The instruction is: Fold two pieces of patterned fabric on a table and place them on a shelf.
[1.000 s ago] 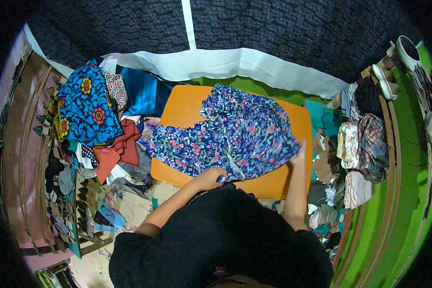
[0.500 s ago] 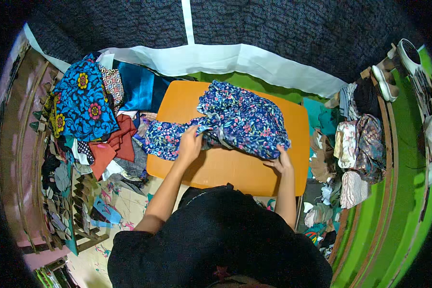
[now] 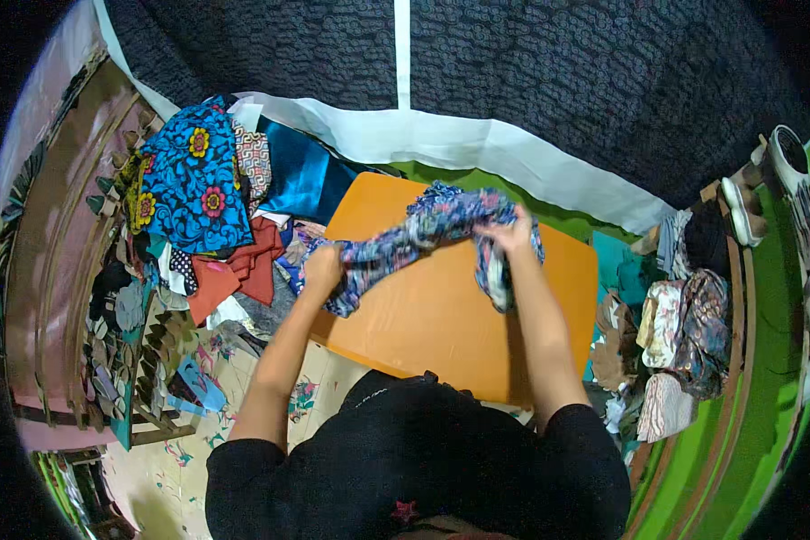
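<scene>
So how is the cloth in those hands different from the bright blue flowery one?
The held cloth is bunched into a narrow strip; the bright blue cloth is spread broader. The held cloth's print looks small; the bright blue cloth's is large. Both have blue.

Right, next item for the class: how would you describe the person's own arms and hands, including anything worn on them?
The left hand and right hand are bare, with no gloves, watch or bracelet visible. Both forearms are uncovered below the short, plain black fabric sleeves of a black top.
</scene>
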The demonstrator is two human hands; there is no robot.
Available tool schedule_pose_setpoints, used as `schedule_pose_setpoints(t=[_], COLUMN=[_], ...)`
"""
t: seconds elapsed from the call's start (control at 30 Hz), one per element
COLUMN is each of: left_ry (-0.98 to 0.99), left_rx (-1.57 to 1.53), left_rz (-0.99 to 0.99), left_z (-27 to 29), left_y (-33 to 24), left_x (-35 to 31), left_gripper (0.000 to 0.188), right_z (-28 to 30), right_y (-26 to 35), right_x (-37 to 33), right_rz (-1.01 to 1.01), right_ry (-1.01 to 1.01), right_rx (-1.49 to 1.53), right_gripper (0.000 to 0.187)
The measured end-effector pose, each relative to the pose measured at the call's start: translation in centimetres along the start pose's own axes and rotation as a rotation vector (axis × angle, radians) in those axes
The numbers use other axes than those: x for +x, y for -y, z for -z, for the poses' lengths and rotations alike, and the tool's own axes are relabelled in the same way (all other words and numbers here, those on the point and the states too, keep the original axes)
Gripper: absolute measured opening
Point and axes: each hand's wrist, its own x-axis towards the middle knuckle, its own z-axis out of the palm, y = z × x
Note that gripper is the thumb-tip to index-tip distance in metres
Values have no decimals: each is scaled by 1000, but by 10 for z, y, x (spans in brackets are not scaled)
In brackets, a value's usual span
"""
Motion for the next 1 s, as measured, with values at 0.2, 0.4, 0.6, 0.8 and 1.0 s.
schedule_pose_setpoints(t=[0.2, 0.4, 0.6, 0.8, 1.0], left_ry=[-421, 310, -78, -117, 8], left_rx=[-373, -1591, -2026, -1954, -2099], left_rz=[137, 293, -272, -321, -582], left_z=[69, 210, 278, 276, 275], left_y=[14, -55, -87, -86, -89], left_x=[162, 258, 289, 315, 323], left_gripper=[24, 30, 26, 21, 13], right_z=[-142, -237, -198, -144, -200], right_y=[87, 119, 134, 151, 174], right_x=[-15, -108, -137, -117, -152], right_rz=[308, 649, 501, 170, 924], right_ry=[388, 589, 452, 80, 238], right_rx=[85, -188, -515, -720, -402], right_gripper=[52, 57, 53, 50, 49])
